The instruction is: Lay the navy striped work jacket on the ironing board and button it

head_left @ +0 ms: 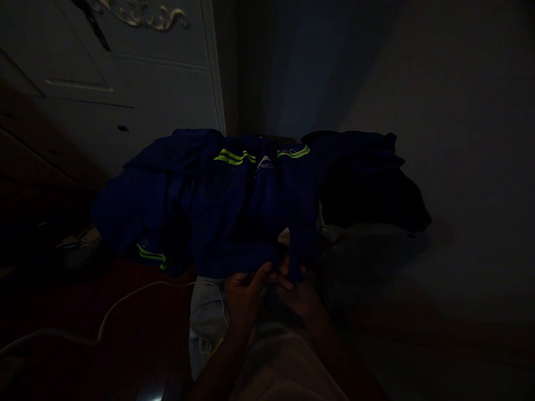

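Note:
A dark blue jacket (225, 211) with yellow-green stripes and a small white chest print lies spread out before me, its sleeves reaching to both sides. At its near edge, my left hand (246, 284) pinches the hem between thumb and fingers. Close beside it, my right hand (295, 289) has its fingers around another part of the same hem. The two hands almost touch, and cloth partly covers the right fingers. A pale patch (284, 236) shows through a gap in the jacket just above the hands. The scene is very dim.
A white cable (100, 328) runs from the lower left toward my lap, across a dark red floor (137, 312). Behind the jacket stands a pale cabinet (167, 83) with carved trim. A plain wall (460, 139) rises on the right. Black fabric (371, 195) lies under the right sleeve.

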`<state>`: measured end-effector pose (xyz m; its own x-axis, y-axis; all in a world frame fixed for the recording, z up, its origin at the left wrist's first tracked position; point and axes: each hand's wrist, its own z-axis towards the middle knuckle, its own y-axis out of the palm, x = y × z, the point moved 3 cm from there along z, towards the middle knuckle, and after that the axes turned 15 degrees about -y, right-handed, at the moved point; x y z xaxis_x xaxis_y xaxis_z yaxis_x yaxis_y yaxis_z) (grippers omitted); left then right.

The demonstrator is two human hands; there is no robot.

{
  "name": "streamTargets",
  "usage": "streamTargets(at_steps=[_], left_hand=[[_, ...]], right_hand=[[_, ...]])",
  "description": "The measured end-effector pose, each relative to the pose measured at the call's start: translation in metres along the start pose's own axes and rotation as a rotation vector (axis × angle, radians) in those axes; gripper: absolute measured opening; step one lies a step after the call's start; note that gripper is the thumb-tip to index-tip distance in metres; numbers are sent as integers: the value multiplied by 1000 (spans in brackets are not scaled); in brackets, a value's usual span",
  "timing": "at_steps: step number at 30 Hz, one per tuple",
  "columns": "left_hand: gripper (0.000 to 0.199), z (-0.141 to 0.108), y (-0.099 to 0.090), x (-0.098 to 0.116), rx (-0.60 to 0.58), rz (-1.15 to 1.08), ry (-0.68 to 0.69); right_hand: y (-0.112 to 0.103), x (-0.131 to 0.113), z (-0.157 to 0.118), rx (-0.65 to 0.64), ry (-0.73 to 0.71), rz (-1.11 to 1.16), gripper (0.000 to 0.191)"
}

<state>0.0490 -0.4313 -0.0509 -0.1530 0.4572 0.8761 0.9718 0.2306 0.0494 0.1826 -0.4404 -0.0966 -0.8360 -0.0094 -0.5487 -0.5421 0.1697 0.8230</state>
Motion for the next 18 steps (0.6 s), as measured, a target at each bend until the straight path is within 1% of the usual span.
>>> streamTargets(at_steps=[2, 4, 5, 6, 8, 10, 12, 15, 18], left_hand=[[34, -3, -2, 2, 44, 60, 41], [32, -6, -2, 3, 48, 96, 71], [30, -8, -1, 3, 40, 101, 84], [28, -10, -1, 4, 35, 97, 99], [31, -14, -2, 5, 48, 89, 142], [35, -18, -2, 7, 73, 110, 198], [35, -21, -1, 8, 102, 161, 262], [33, -24, 1, 12, 138, 238, 368], [32, -26, 5, 18, 114, 287, 467]], right_hand=[[8, -8, -3, -95, 17, 96, 29], [19, -17, -7, -178, 33, 195, 17], [23, -21, -9, -190, 38, 226, 11], [26, -24, -10, -179, 39, 243, 7], [29, -25, -10, -140, 41, 264, 8], [27, -20, -9, -92, 48, 263, 10], [22, -13, -7, -50, 53, 227, 12], [14, -2, -5, -37, 80, 134, 22], [7, 4, -5, 0, 87, 36, 33]])
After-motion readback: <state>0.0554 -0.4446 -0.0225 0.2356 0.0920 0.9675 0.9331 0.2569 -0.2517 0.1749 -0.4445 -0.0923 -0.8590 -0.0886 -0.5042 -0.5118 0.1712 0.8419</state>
